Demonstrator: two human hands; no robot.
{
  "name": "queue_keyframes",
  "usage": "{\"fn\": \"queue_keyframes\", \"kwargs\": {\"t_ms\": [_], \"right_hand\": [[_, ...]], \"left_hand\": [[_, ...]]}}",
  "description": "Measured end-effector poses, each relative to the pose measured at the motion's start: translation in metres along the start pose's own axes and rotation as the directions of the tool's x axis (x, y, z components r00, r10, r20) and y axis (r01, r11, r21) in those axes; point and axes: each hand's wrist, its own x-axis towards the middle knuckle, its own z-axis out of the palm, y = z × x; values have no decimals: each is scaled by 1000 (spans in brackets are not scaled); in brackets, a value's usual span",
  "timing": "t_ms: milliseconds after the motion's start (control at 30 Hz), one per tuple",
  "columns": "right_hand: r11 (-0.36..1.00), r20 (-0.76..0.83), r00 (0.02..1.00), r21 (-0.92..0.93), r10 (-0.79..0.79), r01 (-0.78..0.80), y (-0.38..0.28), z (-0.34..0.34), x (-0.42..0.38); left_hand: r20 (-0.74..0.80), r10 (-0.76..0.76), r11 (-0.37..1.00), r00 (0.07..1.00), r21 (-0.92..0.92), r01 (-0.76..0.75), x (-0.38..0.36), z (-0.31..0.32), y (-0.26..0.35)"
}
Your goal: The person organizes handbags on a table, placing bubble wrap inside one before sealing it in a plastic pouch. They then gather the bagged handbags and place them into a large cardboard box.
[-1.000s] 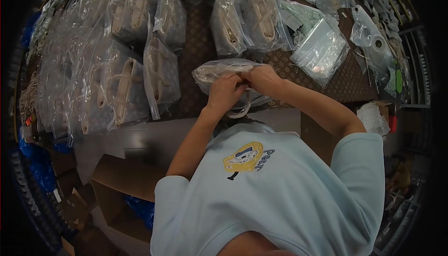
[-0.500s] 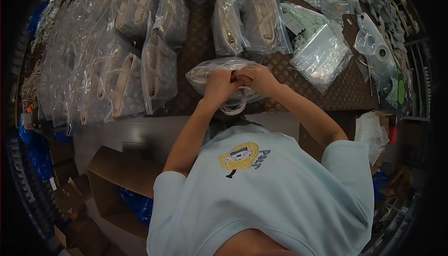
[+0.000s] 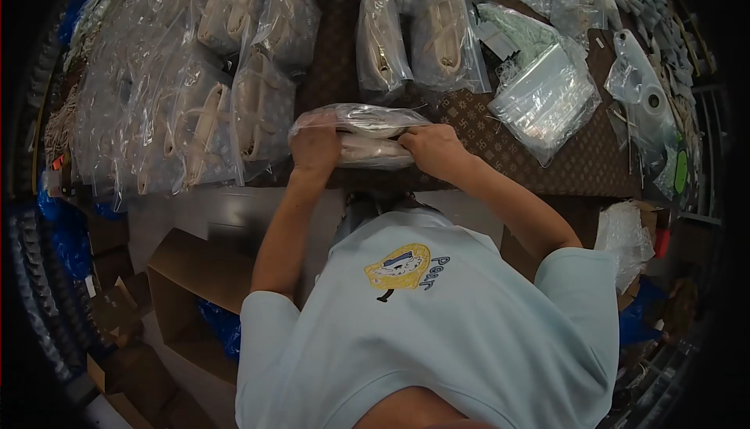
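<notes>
A cream handbag (image 3: 375, 150) lies inside a clear plastic bag (image 3: 361, 110) at the table's front edge. My left hand (image 3: 315, 148) grips the left side of the plastic bag, its fingertips partly behind the shiny film. At the right end, my right hand (image 3: 437, 150) is closed on the bag's edge, thumb and fingers pinched together. Between the two hands the plastic mouth is stretched sideways, and the handbag's opening shows as a dark slit. The handbag's handle cannot be made out.
Bagged cream handbags (image 3: 207, 128) stand packed on the left, and more bagged handbags (image 3: 445, 38) sit behind my hands. To the right lie a stack of clear plastic sleeves (image 3: 539, 101) and a white roll-like item (image 3: 641, 77). An open cardboard box (image 3: 191, 273) stands below at left.
My hands were together at the middle of the bag and have moved apart to its two sides. The plastic mouth is spread wider, and the handle loop that hung in front is out of sight.
</notes>
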Motion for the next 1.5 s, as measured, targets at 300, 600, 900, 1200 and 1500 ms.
{"fn": "queue_keyframes", "kwargs": {"t_ms": [300, 600, 900, 1200, 1500], "right_hand": [[994, 14, 1000, -109, -22, 23, -8, 12, 21], [961, 122, 972, -217, 200, -171, -8, 21, 36], [969, 420, 874, -143, 245, -203, -16, 13, 49], [973, 426, 891, 88, 158, -214, -8, 9, 50], [921, 259, 966, 381, -24, -79, 34, 57, 65]], "left_hand": [[-69, 318, 901, 945, -289, -324, -26, -10, 38], [128, 304, 866, 944, -450, -218, -52, 2, 12], [141, 344, 852, 928, -462, -246, -42, -9, 9], [132, 227, 851, 965, -510, -130, -42, -12, 10], [164, 360, 865, 918, -427, -263, -35, -7, 1]]}}
